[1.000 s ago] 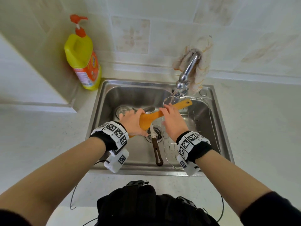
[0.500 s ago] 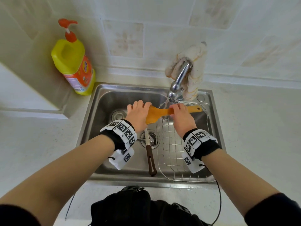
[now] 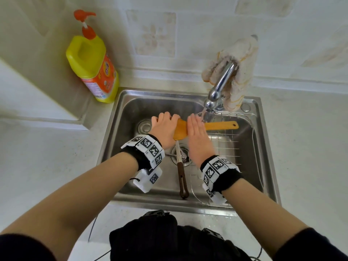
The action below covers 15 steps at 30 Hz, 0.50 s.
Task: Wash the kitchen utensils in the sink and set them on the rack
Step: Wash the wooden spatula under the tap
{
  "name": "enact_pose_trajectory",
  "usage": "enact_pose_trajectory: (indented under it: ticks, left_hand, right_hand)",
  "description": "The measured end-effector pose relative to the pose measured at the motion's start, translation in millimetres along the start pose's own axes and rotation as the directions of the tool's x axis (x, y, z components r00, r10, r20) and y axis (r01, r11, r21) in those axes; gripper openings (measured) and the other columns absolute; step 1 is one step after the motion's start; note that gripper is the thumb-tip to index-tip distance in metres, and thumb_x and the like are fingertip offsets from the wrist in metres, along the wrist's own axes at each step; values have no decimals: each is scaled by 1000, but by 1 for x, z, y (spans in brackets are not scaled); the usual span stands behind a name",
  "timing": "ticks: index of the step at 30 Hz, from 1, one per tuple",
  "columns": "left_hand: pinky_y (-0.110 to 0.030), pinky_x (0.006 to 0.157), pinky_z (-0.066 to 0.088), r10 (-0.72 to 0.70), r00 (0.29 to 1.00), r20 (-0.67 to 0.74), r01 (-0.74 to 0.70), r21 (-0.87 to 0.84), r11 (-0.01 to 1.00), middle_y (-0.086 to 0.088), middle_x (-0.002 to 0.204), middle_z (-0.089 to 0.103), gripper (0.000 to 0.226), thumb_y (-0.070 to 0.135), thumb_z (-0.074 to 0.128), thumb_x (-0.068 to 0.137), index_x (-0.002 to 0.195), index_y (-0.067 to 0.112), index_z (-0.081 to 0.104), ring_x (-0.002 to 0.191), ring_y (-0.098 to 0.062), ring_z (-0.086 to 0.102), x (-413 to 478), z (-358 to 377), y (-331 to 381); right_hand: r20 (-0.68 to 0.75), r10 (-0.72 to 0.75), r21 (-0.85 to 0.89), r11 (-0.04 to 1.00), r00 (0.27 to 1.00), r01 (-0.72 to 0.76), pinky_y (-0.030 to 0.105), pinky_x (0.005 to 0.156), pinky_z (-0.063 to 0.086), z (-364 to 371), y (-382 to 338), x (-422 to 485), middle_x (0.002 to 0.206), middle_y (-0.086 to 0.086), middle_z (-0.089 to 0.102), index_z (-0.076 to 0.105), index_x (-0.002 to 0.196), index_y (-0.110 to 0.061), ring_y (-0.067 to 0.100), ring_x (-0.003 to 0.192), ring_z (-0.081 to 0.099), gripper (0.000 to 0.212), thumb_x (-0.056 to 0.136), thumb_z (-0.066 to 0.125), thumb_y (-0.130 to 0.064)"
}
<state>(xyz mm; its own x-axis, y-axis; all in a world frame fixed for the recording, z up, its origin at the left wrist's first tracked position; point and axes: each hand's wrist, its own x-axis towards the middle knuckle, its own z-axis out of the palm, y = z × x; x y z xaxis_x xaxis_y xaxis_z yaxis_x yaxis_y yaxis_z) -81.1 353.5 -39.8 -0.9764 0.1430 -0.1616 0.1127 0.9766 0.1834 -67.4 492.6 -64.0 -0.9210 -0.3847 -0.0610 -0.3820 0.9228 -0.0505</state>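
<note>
Over the sink point(image 3: 117, 140), your left hand point(image 3: 165, 129) grips the blade of the yellow spatula point(image 3: 220, 126), your right hand point(image 3: 196, 134) pressed flat on it, a knife point(image 3: 182, 178) on the sink floor

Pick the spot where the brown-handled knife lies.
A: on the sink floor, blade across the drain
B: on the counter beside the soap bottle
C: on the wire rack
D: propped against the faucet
A: the knife lies flat on the floor of the sink, left of the wire rack, with its blade crossing the drain.

home kitchen, steel sink point(image 3: 120, 132), faucet point(image 3: 220, 85), dish soap bottle point(image 3: 92, 70), tiled wall point(image 3: 188, 25)
</note>
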Motion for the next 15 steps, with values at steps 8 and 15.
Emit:
enact_pose_trajectory:
  ticks: [8,15]
  left_hand:
    - [-44,105,25,-17,997,79,19,-23,1000,-8,130,40,72,28,68,76,137,20,30,122,-27,36,-7,2,-1]
    - [-41,102,27,31,998,46,-34,50,998,-9,130,38,73,29,70,75,135,19,29,120,-26,36,-7,2,2]
  right_hand:
    - [19,144,10,990,989,-144,36,117,-6,2,43,-14,156,15,-11,-10,147,-2,27,145,-10,81,84,41,6]
    - [9,-103,34,994,995,103,34,119,-1,3,17,-9,158,6,0,-3,149,-9,21,146,-1,82,87,50,-3]
